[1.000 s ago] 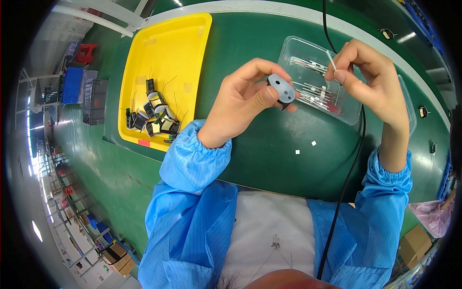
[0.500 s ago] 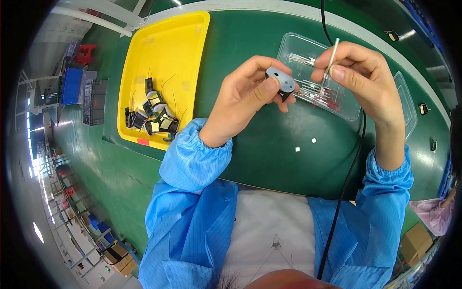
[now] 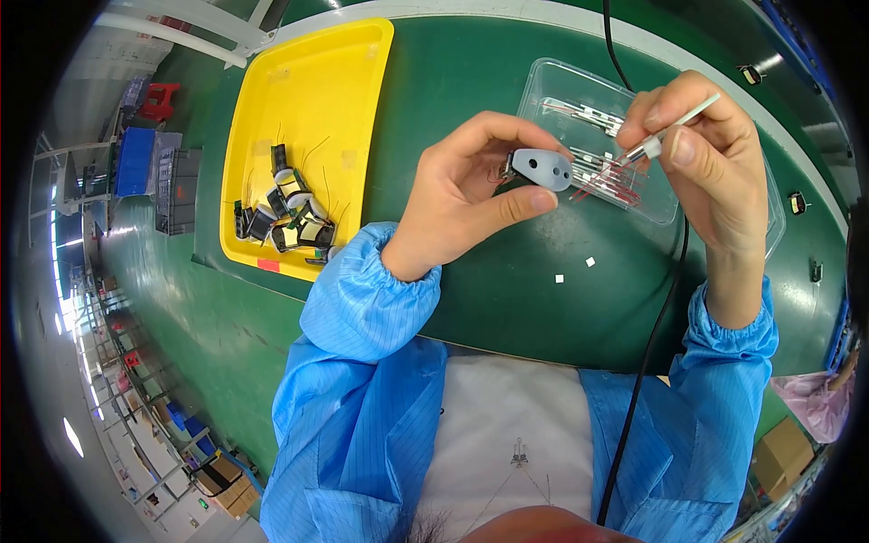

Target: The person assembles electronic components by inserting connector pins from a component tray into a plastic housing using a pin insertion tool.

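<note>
My left hand point(image 3: 453, 204) is closed around a small black part with a grey oval faceplate point(image 3: 546, 171). Dark round holes show in the plate, which faces up. Between the fingertips of my right hand point(image 3: 720, 167) is a thin pale strip point(image 3: 695, 112) with red wires at its lower end, tilted up to the right. Those wires are a short way right of the faceplate; whether they touch it I cannot tell. Beneath both hands lies a clear plastic box point(image 3: 536, 77) holding several similar wired strips point(image 3: 599, 174), partly covered by my right hand.
To the left a yellow tray point(image 3: 312, 77) holds several black parts with thin wires point(image 3: 288, 210). Two small white squares point(image 3: 558, 279) lie on the green table point(image 3: 516, 312). A black cable point(image 3: 652, 344) crosses the table beside my right forearm. Small parts point(image 3: 797, 203) sit farther right.
My left hand has turned the black part so its faceplate points more to the right. My right hand has tipped the strip from nearly upright to a slant, its wires now nearer the faceplate.
</note>
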{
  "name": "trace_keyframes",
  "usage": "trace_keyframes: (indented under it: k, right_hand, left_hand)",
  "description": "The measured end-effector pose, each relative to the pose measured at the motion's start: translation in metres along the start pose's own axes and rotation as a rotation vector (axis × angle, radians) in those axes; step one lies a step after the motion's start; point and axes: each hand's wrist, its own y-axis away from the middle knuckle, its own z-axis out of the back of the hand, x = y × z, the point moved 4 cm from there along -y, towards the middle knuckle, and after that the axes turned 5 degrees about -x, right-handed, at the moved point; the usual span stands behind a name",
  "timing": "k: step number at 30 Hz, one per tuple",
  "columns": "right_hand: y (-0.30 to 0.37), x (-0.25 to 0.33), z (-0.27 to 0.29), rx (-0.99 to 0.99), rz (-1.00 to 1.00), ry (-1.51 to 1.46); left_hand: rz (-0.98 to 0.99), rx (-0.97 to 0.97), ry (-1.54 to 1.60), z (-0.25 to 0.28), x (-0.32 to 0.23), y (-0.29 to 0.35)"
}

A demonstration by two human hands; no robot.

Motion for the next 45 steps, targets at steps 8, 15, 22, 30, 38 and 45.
trace_keyframes:
  k: [8, 15, 22, 30, 38, 45]
  right_hand:
    - [0.014, 0.01, -0.011, -0.234, 0.235, 0.22]
    - [0.022, 0.019, -0.017, -0.139, 0.54, 0.407]
    - [0.021, 0.017, -0.02, -0.119, 0.532, 0.423]
    - [0.021, 0.018, -0.022, -0.104, 0.556, 0.447]
    - [0.022, 0.018, -0.024, -0.076, 0.614, 0.524]
    - [0.024, 0.02, -0.027, -0.026, 0.715, 0.647]
  left_hand:
    - [-0.22, 0.004, -0.092, -0.001, -0.006, 0.002]
    - [-0.329, 0.024, -0.197, -0.002, -0.012, 0.004]
    - [-0.329, 0.033, -0.182, -0.002, -0.011, 0.004]
    - [-0.349, 0.052, -0.217, -0.002, -0.012, 0.003]
    - [-0.366, 0.051, -0.236, -0.003, -0.012, 0.003]
    - [-0.374, -0.037, -0.166, -0.005, -0.013, 0.003]
